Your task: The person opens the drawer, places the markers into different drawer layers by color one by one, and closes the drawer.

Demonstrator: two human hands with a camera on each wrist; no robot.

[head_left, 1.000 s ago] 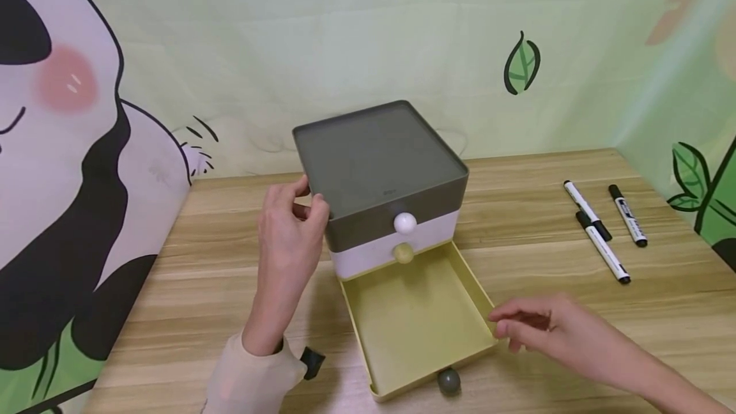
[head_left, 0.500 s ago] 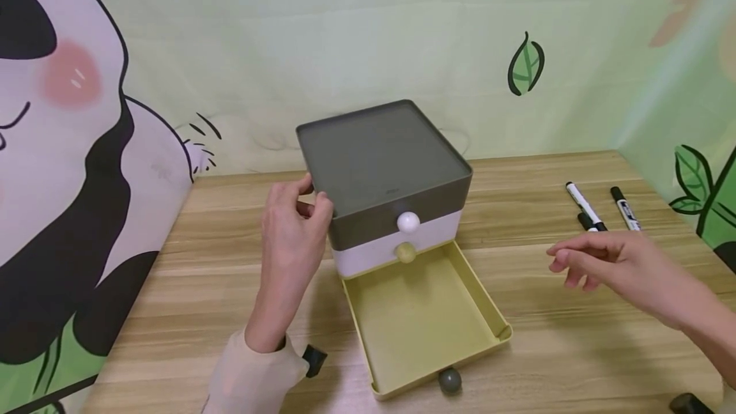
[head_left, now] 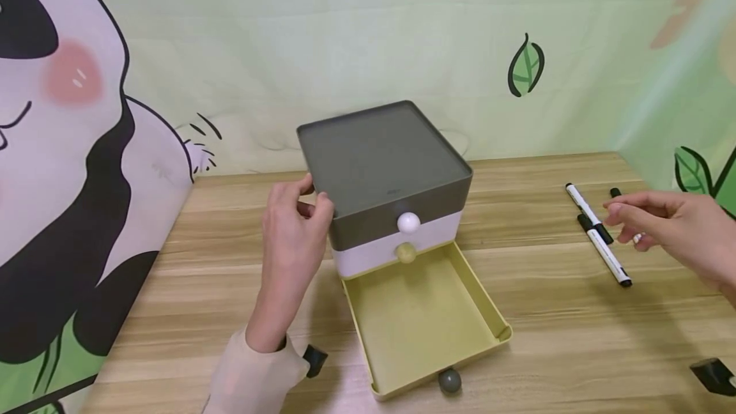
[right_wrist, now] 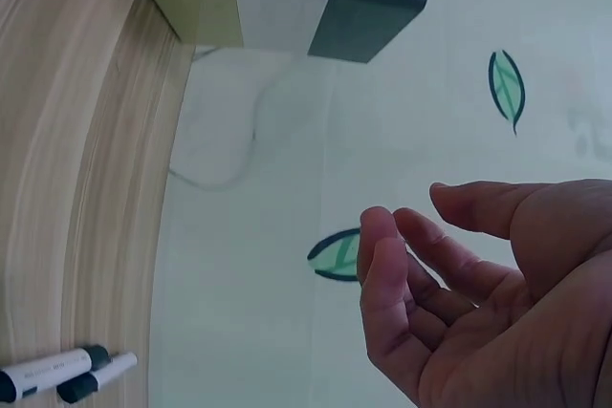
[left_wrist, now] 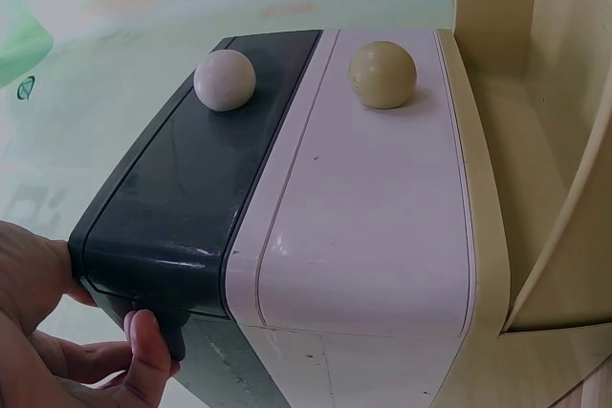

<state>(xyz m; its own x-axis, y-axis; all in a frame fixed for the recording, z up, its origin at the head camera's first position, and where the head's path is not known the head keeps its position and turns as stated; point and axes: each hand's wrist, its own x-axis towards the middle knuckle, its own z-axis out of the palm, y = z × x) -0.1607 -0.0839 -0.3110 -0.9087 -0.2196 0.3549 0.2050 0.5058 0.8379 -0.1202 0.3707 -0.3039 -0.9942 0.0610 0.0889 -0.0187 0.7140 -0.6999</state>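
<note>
A small desktop drawer box, dark grey above white, stands mid-table with its yellow bottom drawer pulled out and nothing inside. My left hand grips the box's dark upper layer at its left side, thumb and fingers curled at the edge, as the left wrist view also shows. Out to the right, my right hand hovers over the table with loosely bent fingers and holds nothing. Beside it lie two white markers with black caps. A third marker is mostly hidden behind that hand.
Round knobs, white, yellow and dark grey, stick out from the drawer fronts. The wooden table meets a printed cloth backdrop at the back.
My right hand has left the yellow drawer's right front corner and moved right and back to beside the markers. The left hand stays on the box.
</note>
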